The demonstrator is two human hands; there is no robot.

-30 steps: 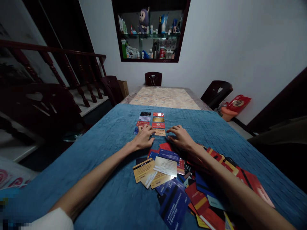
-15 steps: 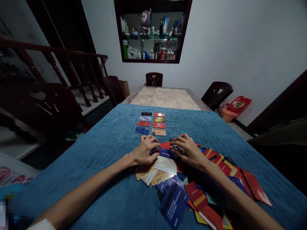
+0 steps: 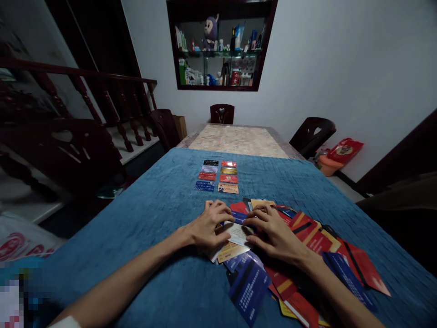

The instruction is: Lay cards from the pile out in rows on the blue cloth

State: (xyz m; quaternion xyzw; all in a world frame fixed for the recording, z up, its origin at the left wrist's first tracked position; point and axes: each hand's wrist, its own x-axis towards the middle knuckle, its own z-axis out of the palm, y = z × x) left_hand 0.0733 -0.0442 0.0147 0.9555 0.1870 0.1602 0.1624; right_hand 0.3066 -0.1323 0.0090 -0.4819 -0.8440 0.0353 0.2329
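Both of my hands rest over a heap of plastic cards on the blue cloth. My left hand (image 3: 210, 225) lies at the heap's left side, fingers bent and apart, thumb by the left edge of a white card (image 3: 238, 234). At that card's right edge is the thumb of my right hand (image 3: 273, 231), whose fingers are spread above a dark blue card (image 3: 240, 217). Neither hand visibly lifts a card. Gold cards (image 3: 232, 251) stick out below the white one. What lies under my palms is hidden.
Beyond the hands, two columns of cards (image 3: 206, 176) lie face up in rows. Loose blue cards (image 3: 251, 291) and red cards (image 3: 362, 264) spread toward me and to the right. The blue cloth (image 3: 153, 218) covers the near table; chairs (image 3: 312, 134) stand around it.
Both hands have come slightly nearer to me, and the right has moved right. A gold card now shows behind the right hand. A blue card by the right forearm is more exposed.
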